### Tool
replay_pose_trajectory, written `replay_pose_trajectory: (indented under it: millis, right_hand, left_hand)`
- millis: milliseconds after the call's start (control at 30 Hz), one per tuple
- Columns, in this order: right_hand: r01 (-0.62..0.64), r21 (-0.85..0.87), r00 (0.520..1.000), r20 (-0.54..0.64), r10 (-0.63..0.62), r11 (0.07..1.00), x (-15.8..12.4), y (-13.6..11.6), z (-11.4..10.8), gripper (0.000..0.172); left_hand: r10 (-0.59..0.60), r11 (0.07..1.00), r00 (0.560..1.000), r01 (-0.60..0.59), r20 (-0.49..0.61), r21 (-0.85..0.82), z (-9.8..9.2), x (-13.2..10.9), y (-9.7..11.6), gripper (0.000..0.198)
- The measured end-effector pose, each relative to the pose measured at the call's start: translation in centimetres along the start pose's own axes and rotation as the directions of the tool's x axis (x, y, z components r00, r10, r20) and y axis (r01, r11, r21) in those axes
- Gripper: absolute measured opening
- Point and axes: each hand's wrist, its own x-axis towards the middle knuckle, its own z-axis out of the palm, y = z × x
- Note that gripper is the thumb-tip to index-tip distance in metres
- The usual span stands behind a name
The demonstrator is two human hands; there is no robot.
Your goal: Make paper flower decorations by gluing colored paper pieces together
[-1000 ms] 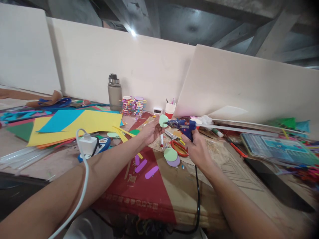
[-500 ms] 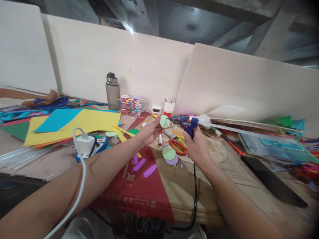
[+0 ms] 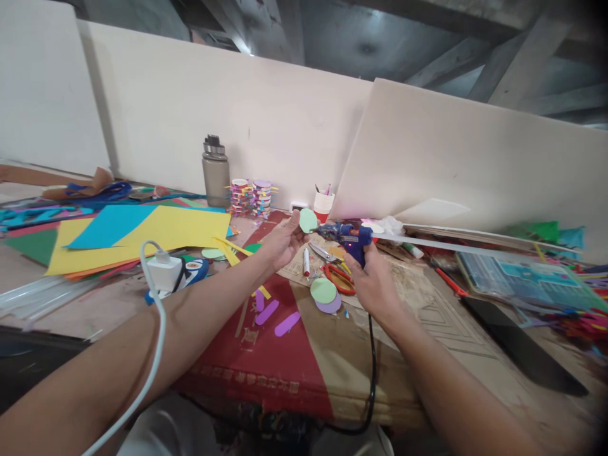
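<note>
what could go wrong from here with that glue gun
The glue gun in the right hand points at the green disc, close to the left hand, so a slip might burn the fingers. Its black cord droops over the front edge of the cardboard and could snag, pulling the tip off line.

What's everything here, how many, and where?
Pistol-shaped glue gun: one, blue, centre
Held round disc: one, pale green, centre
Overlapping round discs: two, green and purple, centre
Rounded strips: three, purple, front centre
Red-ended marker: one, white, centre
Tall bottle: one, grey, back
Ringed cylinders: two, multicoloured, beside bottle
Pen cup: one, red-white, back centre
Flat sheets: several, mainly yellow and blue, left
Flat panel: one, black, right
Large boards: three, white, behind
Left hand: one, bare, holding disc
Right hand: one, bare, gripping gun
</note>
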Motion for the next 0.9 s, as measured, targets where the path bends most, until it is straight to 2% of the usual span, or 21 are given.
replay_pose_trajectory:
  millis: [100,300,467,667,900]
  right_hand:
    - [0.006,0.008,1.000,0.012,-0.006,1.000,0.1,0.1,-0.1,0.038]
    - [0.005,-0.043,0.999,-0.037,-0.007,0.999,0.1,0.2,-0.2,0.039]
    - [0.010,-0.035,1.000,-0.004,-0.010,0.999,-0.1,-0.1,0.1,0.039]
    - [0.003,-0.071,0.997,-0.072,-0.008,0.997,0.2,0.2,-0.3,0.034]
    - [-0.033,-0.065,0.996,-0.081,0.028,0.997,0.3,0.1,-0.5,0.032]
  left_hand:
    - [-0.009,1.000,1.000,0.009,-0.003,0.012,0.0,0.0,-0.1,0.028]
    - [0.034,0.999,0.999,-0.034,0.034,0.007,-0.3,0.3,-0.1,0.035]
    - [-0.008,1.000,1.000,0.008,0.004,0.022,0.0,0.0,-0.1,0.031]
    - [-0.046,0.996,0.999,0.044,0.022,0.072,0.6,-0.6,-0.2,0.032]
    - [-0.085,0.993,0.994,0.079,0.066,0.093,0.6,-0.8,-0.5,0.034]
